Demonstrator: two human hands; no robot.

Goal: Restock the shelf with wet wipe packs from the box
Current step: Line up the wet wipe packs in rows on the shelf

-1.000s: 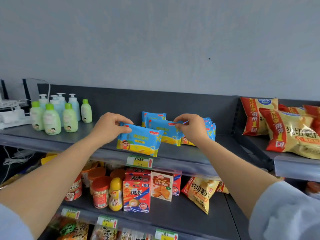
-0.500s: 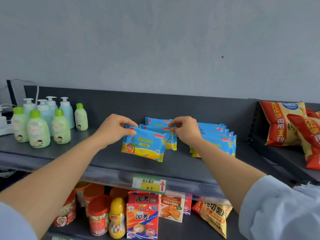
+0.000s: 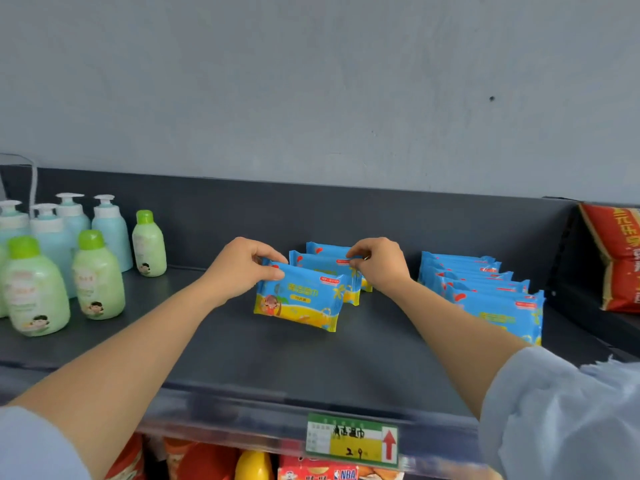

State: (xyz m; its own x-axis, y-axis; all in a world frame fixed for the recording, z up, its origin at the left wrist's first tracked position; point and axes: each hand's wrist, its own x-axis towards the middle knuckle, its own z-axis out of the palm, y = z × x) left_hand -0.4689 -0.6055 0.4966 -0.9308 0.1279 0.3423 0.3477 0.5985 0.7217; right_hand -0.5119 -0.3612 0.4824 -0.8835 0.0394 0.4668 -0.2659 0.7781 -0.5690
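Note:
A short row of blue and yellow wet wipe packs stands upright on the dark grey shelf (image 3: 284, 362). My left hand (image 3: 239, 268) pinches the top left corner of the front wet wipe pack (image 3: 299, 299). My right hand (image 3: 379, 263) pinches the top edge of the second wet wipe pack (image 3: 323, 265) just behind it. A third pack (image 3: 327, 249) stands behind these two. To the right stands a longer row of the same packs (image 3: 498, 303). No box is in view.
Green and pale blue lotion bottles (image 3: 69, 268) stand at the shelf's left end. A red and yellow snack bag (image 3: 618, 258) leans at the right. A price label (image 3: 351, 439) hangs on the shelf's front lip, with snacks on the shelf below.
The packs in both hands have come down from above the shelf front and now stand on the shelf further back. The camera has moved closer and higher.

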